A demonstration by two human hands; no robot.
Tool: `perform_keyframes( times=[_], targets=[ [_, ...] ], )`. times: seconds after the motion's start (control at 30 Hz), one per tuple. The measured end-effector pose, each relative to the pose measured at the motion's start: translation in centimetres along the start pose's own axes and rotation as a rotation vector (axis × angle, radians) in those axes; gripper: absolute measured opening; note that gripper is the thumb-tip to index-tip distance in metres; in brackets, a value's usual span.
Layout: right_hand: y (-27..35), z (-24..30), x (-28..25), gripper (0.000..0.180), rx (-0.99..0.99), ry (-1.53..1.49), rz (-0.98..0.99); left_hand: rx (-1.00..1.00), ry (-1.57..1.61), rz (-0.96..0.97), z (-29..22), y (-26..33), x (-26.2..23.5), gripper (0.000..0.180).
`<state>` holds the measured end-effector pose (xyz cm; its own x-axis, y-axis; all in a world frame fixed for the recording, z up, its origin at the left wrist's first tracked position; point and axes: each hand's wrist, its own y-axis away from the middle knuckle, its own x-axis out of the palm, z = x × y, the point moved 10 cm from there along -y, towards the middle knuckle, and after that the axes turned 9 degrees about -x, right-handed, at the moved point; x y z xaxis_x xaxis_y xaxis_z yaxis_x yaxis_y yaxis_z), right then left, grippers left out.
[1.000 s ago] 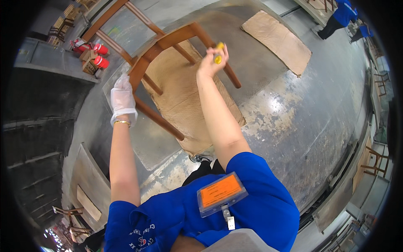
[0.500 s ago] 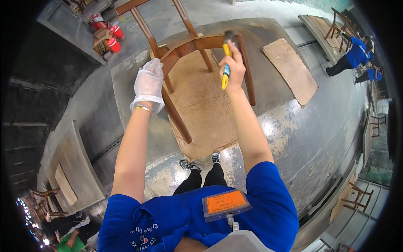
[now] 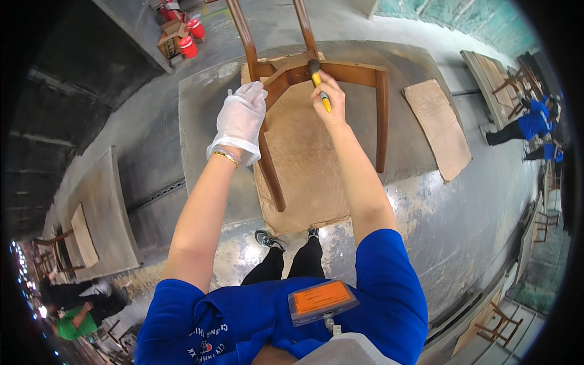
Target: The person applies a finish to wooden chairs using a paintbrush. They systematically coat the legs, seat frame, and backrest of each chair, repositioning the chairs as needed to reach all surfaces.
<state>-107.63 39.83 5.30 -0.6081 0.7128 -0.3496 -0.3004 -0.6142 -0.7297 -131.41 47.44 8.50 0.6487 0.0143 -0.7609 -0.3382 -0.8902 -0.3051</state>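
A wide workshop floor of grey, stained concrete spreads below, with sheets of brown cardboard laid out at intervals; the nearest cardboard sheet lies under a wooden chair frame, apparently so that drips or scuffs land on it and not on the floor. The frame stands on the sheet with its dark brown legs and rails bare and no seat fitted, which leaves every rail open to reach from above.

The left hand, in a thin white glove, is closed around the near leg just below the seat rail, seemingly to steady the frame and keep finish off the skin. The right hand, bare, is curled shut on the yellow-and-blue handle of a small paintbrush, whose dark bristles touch the inner corner where the rails meet.

Further off, another cardboard sheet lies to the right, red buckets stand near the top left, and a person in blue works at the right edge.
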Motion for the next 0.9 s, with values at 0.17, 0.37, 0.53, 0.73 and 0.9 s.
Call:
perform_keyframes(
  times=[0.17,0.37,0.53,0.73,0.9],
  targets=[
    [1.7,-2.0,0.8,0.013,0.140,-0.103,0.039,-0.017,-0.046,0.043,-0.4,0.0,0.3,0.031],
    [0.8,-3.1,3.8,0.018,0.279,-0.372,0.139,-0.019,-0.057,0.032,-1.8,0.2,-0.5,0.032],
    [0.0,-2.3,5.0,0.020,0.188,-0.287,0.173,-0.052,-0.053,0.044,-2.5,-0.1,-0.7,0.029],
    [-1.5,-3.2,2.1,0.022,0.065,-0.396,-0.039,-0.129,0.048,0.102,-2.6,0.3,-1.0,0.039],
    [-0.1,-3.5,3.8,0.023,0.424,-0.716,0.191,-0.231,0.101,0.128,-2.8,0.9,-1.5,0.048]
  ],
)
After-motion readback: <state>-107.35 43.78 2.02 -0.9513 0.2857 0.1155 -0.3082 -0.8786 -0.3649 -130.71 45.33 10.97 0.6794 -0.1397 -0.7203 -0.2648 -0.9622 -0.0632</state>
